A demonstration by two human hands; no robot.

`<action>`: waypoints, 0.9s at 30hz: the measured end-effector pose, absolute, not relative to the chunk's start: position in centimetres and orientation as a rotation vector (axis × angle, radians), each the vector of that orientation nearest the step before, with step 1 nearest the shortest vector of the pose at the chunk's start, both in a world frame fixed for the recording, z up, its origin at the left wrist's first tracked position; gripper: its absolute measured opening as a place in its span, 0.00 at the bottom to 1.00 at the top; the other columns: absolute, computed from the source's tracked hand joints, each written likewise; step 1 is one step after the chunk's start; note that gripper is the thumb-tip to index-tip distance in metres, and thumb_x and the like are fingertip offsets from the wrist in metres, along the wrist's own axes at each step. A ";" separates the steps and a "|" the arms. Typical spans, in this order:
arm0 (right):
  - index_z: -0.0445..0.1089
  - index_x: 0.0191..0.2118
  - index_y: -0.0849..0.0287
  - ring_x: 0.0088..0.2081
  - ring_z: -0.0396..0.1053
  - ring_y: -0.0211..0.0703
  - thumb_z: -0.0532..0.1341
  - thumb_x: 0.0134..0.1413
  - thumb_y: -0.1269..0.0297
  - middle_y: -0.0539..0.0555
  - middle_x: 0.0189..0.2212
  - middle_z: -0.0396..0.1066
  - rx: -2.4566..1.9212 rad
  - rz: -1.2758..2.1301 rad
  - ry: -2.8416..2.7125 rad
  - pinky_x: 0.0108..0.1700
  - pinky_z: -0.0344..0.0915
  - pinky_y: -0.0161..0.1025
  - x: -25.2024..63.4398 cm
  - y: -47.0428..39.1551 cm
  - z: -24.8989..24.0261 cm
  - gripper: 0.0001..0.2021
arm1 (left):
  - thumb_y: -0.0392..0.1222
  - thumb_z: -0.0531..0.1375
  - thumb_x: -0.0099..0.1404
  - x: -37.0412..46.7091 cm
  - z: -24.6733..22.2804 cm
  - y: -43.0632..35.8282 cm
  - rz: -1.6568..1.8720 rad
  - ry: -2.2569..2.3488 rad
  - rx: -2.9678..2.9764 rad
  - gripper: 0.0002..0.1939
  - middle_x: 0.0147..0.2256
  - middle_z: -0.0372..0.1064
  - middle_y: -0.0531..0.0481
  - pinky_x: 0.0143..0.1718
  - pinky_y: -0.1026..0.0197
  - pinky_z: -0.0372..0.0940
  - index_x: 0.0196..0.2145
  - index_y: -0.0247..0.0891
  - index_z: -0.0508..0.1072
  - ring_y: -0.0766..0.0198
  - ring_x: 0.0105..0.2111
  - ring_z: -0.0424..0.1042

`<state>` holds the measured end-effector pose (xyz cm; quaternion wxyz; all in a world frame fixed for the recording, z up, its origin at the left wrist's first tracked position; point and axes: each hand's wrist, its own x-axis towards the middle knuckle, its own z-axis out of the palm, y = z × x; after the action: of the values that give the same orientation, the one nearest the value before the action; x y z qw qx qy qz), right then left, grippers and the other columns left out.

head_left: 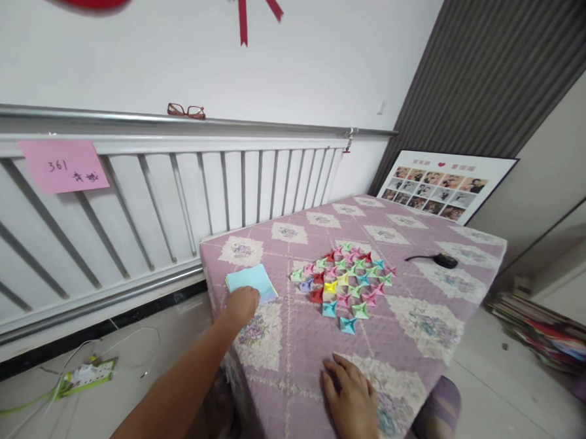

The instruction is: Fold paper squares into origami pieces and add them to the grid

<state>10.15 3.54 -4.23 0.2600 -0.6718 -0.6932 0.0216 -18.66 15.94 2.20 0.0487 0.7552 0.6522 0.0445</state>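
Note:
My left hand (243,305) is at the near edge of a stack of light blue paper squares (253,278) on the left of the table; its fingers are bent down over the paper, their tips hidden. My right hand (351,401) rests palm down on the tablecloth (310,351), fingers spread a little, holding nothing. Beyond it lie several small folded paper pieces (343,279) in red, pink, green, blue and yellow, set close together in rows. A blue folded piece (347,324) is nearest to my right hand.
A black object with a strap (445,260) lies at the table's right. A photo board (445,185) stands at the far end. Along the left runs a white radiator (235,190), with glasses (186,111) on the pipe above. A power strip (88,375) is on the floor.

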 end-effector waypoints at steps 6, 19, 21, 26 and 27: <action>0.75 0.41 0.49 0.50 0.67 0.51 0.53 0.56 0.55 0.53 0.49 0.71 -1.801 0.017 -1.887 0.52 0.56 0.52 10.2 3.4 -4.2 0.15 | 0.39 0.44 0.71 -18.7 2.5 16.3 0.155 2.094 2.185 0.15 0.40 0.73 0.42 0.41 0.59 0.61 0.43 0.38 0.70 0.57 0.41 0.71; 0.74 0.42 0.50 0.51 0.66 0.50 0.52 0.57 0.56 0.54 0.49 0.70 -1.806 0.009 -1.896 0.52 0.55 0.52 10.0 3.2 -4.0 0.15 | 0.39 0.51 0.66 -19.6 1.7 17.9 0.254 2.147 2.077 0.08 0.39 0.72 0.45 0.40 0.61 0.59 0.39 0.39 0.69 0.57 0.42 0.70; 0.74 0.42 0.50 0.51 0.66 0.50 0.52 0.57 0.56 0.54 0.49 0.71 -1.803 0.014 -1.890 0.53 0.54 0.52 10.0 3.1 -4.0 0.15 | 0.40 0.52 0.65 -19.8 1.7 17.9 0.269 2.150 2.065 0.07 0.38 0.72 0.45 0.40 0.62 0.59 0.38 0.39 0.69 0.57 0.42 0.70; 0.74 0.41 0.49 0.49 0.67 0.49 0.52 0.57 0.56 0.53 0.48 0.71 -1.789 0.011 -1.869 0.52 0.55 0.52 9.9 3.1 -3.9 0.15 | 0.44 0.54 0.65 -20.1 2.0 18.0 0.301 2.158 2.044 0.07 0.38 0.72 0.47 0.37 0.62 0.58 0.36 0.39 0.67 0.59 0.40 0.69; 0.74 0.41 0.49 0.49 0.67 0.49 0.52 0.57 0.56 0.53 0.48 0.71 -1.783 0.010 -1.868 0.52 0.55 0.52 9.9 3.1 -3.9 0.15 | 0.45 0.54 0.65 -20.2 2.1 18.0 0.303 2.160 2.040 0.08 0.37 0.72 0.48 0.36 0.62 0.58 0.36 0.39 0.67 0.59 0.39 0.69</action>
<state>9.89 3.10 -3.91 0.2757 -0.6637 -0.6953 0.0038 -20.19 17.99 2.06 0.0777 0.6811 0.7210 0.1011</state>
